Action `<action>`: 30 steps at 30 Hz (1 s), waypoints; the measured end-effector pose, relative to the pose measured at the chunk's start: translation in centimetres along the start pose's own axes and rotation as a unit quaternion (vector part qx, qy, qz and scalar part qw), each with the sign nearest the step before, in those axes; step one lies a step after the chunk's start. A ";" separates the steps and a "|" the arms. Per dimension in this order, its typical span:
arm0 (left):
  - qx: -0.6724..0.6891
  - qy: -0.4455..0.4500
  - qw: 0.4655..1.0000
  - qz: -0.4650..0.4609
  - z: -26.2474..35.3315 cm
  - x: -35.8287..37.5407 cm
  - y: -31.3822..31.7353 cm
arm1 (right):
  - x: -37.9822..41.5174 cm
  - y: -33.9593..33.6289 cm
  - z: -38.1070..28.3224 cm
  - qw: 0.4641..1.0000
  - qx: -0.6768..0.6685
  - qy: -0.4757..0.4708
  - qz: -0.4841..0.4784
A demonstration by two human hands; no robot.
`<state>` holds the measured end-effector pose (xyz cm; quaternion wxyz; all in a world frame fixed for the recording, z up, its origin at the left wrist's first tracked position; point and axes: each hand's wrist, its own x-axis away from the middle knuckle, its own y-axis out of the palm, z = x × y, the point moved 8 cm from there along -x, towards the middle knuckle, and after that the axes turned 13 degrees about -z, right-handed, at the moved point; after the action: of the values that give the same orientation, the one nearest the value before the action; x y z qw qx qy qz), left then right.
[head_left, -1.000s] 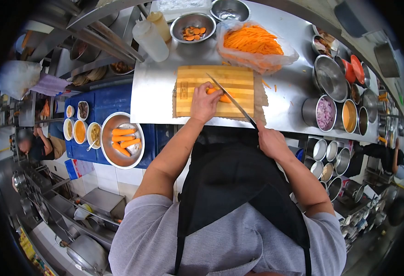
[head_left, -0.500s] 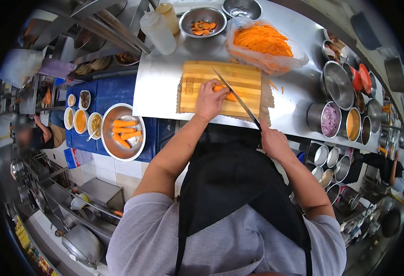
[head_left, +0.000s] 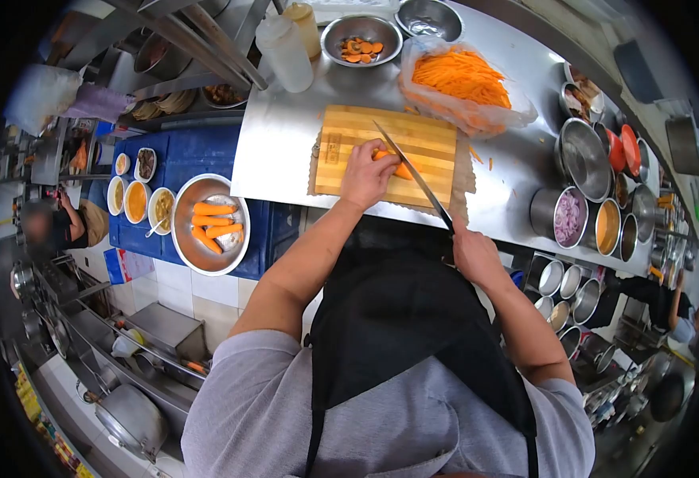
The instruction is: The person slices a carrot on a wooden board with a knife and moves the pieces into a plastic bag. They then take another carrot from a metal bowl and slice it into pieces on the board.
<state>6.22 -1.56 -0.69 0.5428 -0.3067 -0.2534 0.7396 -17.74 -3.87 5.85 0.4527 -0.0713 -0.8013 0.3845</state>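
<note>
My left hand (head_left: 368, 174) is closed on a carrot (head_left: 402, 170), pressing it onto the striped wooden cutting board (head_left: 429, 131). The fingers cover much of the carrot. A long kitchen knife (head_left: 410, 166) slants across the board, its blade right at the carrot and its tip toward the far side. Around its handle, at the board's near right corner, my right hand (head_left: 475, 253) is wrapped. Under the board lies a brown cloth (head_left: 466, 179). Beyond it sits a clear plastic bag heaped with carrot strips (head_left: 461, 78).
Whole carrots (head_left: 213, 221) lie in a steel bowl (head_left: 181, 253) on my left. Carrot pieces fill part of another bowl (head_left: 327, 41) behind the board, beside squeeze bottles (head_left: 284, 56). Pots with chopped onion (head_left: 570, 217) and orange sauce stand right. Other people are at both sides.
The view has shifted slightly, so the counter items sit a little differently. Both hands keep their holds, with the knife still across the carrot.
</note>
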 end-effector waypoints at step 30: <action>0.072 -0.013 0.997 0.015 -0.7 0.1 0.0 | -3.4 0.4 -0.8 1.000 -0.007 0.021 0.004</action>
<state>6.75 -1.41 -1.20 0.5487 -0.2606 -0.2020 0.7683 -15.23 -4.70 3.53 0.4675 -0.0854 -0.7940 0.3791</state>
